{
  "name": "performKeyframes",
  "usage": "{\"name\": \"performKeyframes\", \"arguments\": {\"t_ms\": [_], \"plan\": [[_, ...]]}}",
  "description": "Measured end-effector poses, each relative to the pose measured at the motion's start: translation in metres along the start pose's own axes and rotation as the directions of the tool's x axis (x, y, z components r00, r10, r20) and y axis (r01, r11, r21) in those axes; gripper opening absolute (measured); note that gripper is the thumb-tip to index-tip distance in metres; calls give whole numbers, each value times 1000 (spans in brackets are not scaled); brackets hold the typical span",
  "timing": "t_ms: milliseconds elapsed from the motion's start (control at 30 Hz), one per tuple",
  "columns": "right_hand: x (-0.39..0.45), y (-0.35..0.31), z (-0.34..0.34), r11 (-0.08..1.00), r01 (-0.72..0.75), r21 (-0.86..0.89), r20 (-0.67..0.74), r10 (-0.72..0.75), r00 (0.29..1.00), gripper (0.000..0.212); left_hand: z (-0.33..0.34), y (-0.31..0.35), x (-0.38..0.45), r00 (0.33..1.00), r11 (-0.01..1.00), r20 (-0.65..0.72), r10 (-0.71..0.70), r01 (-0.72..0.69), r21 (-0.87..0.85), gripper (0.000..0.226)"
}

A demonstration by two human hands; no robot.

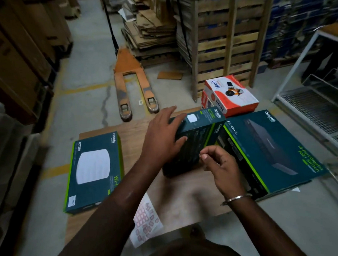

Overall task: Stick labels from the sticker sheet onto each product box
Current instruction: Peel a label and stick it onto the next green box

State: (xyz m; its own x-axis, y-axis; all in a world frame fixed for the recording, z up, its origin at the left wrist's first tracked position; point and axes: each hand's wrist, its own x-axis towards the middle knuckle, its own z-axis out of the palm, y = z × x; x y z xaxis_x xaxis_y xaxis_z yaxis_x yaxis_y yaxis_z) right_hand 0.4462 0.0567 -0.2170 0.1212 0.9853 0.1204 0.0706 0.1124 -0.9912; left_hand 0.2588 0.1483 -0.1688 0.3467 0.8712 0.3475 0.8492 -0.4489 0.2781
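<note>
So the dark teal box [197, 138] being worked on sits tilted up in the middle of the frame, on a flat sheet of brown cardboard [186, 196] laid on the floor. The left hand [160, 135] lies across its left side, fingers fairly straight and spread, thumb against the near face, steadying it. The right hand [221, 164] is just beside the box's lower right corner with the fingertips pinched together; looks like something tiny between them, but it's too blurry to say it's a label. There's a metal bangle [236, 198] on that wrist. The sticker sheet [145, 222] lies on the cardboard at lower centre, partly under the left forearm. A flat Omada AC1350 box [93, 170] is at the left, a bigger Omada switch box [276, 151] at the right, and two red-and-white Ikon boxes [230, 96] stacked behind it. An orange pallet jack [132, 81] is parked upper centre, wooden pallets [226, 39] to its right.
</note>
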Motion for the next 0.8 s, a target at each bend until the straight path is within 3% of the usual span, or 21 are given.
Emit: {"name": "performKeyframes", "arguments": {"t_ms": [100, 233, 600, 800], "plan": [[18, -5, -15, 999, 43, 5, -3, -43, 999, 18, 8, -5, 21, 994, 993, 94, -58, 48, 107, 88], [35, 3, -34, 998, 57, 10, 23, -57, 998, 17, 22, -9, 31, 984, 992, 131, -120, 113, 62, 89], [67, 10, -67, 1000, 28, 6, 144, -29, 989, 16, 32, -6, 25, 987, 986, -16, -162, 161, -42, 70], [66, 14, -69, 1000, 15, 25, 115, -18, 993, 17, 34, -4, 25, 978, 974, -38, -207, 203, -99, 64]]}}
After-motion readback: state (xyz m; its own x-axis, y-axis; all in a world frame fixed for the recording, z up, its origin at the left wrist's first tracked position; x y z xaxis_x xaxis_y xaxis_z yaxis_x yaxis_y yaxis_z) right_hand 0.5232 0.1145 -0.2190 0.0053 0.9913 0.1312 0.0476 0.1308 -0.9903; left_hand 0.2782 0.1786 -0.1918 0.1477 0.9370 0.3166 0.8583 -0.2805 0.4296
